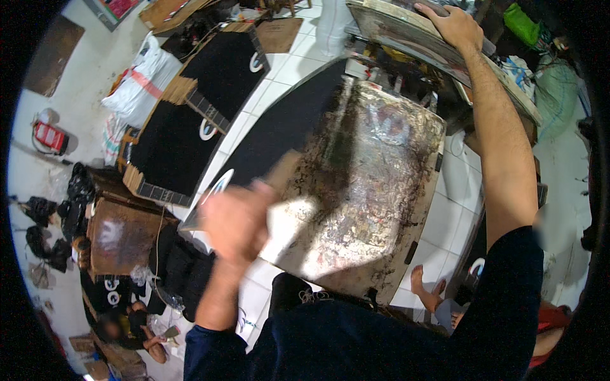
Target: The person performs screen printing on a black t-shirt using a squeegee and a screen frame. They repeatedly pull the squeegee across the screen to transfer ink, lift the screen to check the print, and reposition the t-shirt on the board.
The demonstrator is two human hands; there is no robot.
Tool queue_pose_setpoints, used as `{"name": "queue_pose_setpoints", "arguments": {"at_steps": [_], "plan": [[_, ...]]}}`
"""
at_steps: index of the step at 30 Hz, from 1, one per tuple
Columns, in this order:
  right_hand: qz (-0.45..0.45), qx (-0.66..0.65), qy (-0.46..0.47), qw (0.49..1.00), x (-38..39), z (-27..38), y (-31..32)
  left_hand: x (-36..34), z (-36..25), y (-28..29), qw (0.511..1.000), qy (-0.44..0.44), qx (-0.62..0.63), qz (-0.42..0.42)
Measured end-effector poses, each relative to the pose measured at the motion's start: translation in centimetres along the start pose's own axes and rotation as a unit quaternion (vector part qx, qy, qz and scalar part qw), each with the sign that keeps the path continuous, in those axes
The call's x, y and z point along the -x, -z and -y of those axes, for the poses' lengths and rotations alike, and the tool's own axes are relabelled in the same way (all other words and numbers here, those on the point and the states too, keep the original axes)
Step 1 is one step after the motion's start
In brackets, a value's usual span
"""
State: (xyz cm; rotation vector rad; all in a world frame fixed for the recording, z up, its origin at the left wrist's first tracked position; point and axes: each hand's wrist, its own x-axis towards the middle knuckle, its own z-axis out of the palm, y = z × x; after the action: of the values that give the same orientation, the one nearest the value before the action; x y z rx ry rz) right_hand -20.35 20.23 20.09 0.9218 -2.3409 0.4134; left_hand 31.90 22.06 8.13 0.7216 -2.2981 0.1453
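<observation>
My left hand (pixel 235 219), smeared by motion, is closed on the lower part of a black fabric panel (pixel 279 127). A white print (pixel 220 182) shows near the panel's lower left end. The panel lies slanted along the left side of a worn, paint-stained board (pixel 375 184) and casts a shadow on it. Up at the far right, my right hand (pixel 456 28) grips the edge of a raised, tilted screen-printing frame (pixel 406 38). A dark grey bar lies under those fingers; its kind is unclear.
At left, black panels with white prints (pixel 184 143) lie in overlapping rows. Beyond them stand a white sack (pixel 143 79) and a red fire extinguisher (pixel 49 138). Another person (pixel 124 327) sits at lower left; someone's bare feet (pixel 422 282) show at lower right.
</observation>
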Motion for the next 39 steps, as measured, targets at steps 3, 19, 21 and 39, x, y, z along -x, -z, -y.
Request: {"name": "queue_pose_setpoints", "arguments": {"at_steps": [3, 19, 21, 39], "plan": [[0.035, 0.032, 0.025, 0.999, -0.3, -0.5, -0.6, 6.6, -8.9, -1.7, 0.964, -0.144, 0.16, 0.156], [0.023, 0.027, 0.012, 0.999, 1.8, -0.7, -1.7, 15.3, 10.2, -19.3, 0.98, 0.15, 0.077, 0.105], [0.031, 0.027, 0.003, 0.999, 1.9, -0.5, -1.5, 17.6, 20.2, -20.7, 0.924, 0.326, -0.166, 0.108], [-0.008, -0.025, -0.028, 0.999, 3.4, 1.9, 0.7, 20.7, 14.7, -17.1, 0.678, 0.614, 0.319, 0.249]]}}
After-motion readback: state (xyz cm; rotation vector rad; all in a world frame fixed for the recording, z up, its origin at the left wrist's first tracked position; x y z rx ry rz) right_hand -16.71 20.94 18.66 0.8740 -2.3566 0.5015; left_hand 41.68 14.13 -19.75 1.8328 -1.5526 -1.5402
